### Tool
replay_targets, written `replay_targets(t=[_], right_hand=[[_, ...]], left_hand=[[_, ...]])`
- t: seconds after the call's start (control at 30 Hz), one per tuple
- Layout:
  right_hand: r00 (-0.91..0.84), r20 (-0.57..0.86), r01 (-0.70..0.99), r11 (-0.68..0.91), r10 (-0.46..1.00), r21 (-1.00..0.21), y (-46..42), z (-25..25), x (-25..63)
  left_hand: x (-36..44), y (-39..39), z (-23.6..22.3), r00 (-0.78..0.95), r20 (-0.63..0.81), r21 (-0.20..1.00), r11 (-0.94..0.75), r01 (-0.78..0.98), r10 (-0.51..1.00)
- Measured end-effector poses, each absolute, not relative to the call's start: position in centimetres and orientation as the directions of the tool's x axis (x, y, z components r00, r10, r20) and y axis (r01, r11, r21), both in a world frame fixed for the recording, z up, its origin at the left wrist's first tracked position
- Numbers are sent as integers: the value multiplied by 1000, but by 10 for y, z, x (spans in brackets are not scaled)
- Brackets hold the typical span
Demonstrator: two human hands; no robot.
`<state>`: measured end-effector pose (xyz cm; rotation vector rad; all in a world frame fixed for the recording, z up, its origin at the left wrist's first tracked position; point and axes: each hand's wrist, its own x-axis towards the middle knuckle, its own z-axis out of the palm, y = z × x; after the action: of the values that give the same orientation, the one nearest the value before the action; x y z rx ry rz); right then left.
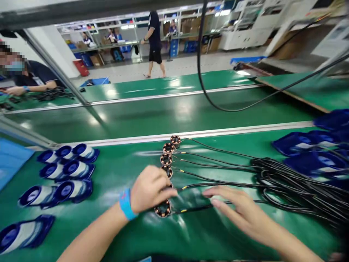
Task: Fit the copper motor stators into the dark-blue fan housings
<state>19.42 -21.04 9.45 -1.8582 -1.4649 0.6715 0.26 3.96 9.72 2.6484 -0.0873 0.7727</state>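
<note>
A column of copper-wound motor stators (163,209) runs down the green bench, each with a black cable leading right. My left hand (151,189), with a blue band on its wrist, curls its fingers over a stator near the front of the column, hiding most of it. The nearest stator lies just below those fingers. My right hand (237,209) hovers by the front cables (199,208), its thumb and fingers apart and nothing visibly held. Those cables run into a tangled black bundle (289,185) on the right.
Blue-and-white housings (72,189) stand in rows on the left, with more dark blue housings (319,160) at the right. A black cable (203,83) hangs in a loop over the bench. Beyond a metal rail (185,135), a co-worker (35,76) sits at the far left and another person (155,40) walks.
</note>
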Motion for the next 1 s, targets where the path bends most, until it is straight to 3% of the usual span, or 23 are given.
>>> replay_targets(t=[0.13, 0.3, 0.47, 0.53, 0.63, 0.73, 0.8, 0.87, 0.93, 1.0], right_hand=[[-15, -107, 424, -90, 994, -901, -162, 79, 156], [-60, -274, 138, -264, 960, -955, -149, 55, 148], [-57, -402, -350, -396, 914, -849, -157, 42, 139], [-87, -445, -421, -437, 891, -794, -160, 42, 137], [-79, -365, -269, -372, 928, -888, -165, 52, 144], [178, -150, 49, -161, 973, -986, -165, 72, 163], [287, -4, 286, -89, 958, -954, -157, 82, 174], [235, 82, 483, -43, 968, -875, -146, 84, 180], [136, 60, 576, -30, 989, -817, -135, 78, 180], [86, -46, 551, -86, 995, -830, -128, 69, 179]], left_hand=[[-54, -15, 60, 846, 527, 326, -938, -117, 77], [-64, -27, 44, 855, 485, 359, -933, -6, 181], [-63, -24, 48, 873, 471, 377, -924, -67, 129], [-66, -23, 51, 887, 451, 372, -925, -83, 101], [-70, -19, 59, 901, 420, 430, -898, -95, 106], [-61, -8, 70, 900, 406, 467, -882, -53, 161], [-47, 2, 75, 914, 372, 413, -911, -7, 162], [-31, 10, 76, 947, 295, 348, -937, 13, 123], [-19, 15, 75, 972, 224, 322, -947, -3, 73], [-14, 18, 72, 979, 200, 328, -944, -37, 30]])
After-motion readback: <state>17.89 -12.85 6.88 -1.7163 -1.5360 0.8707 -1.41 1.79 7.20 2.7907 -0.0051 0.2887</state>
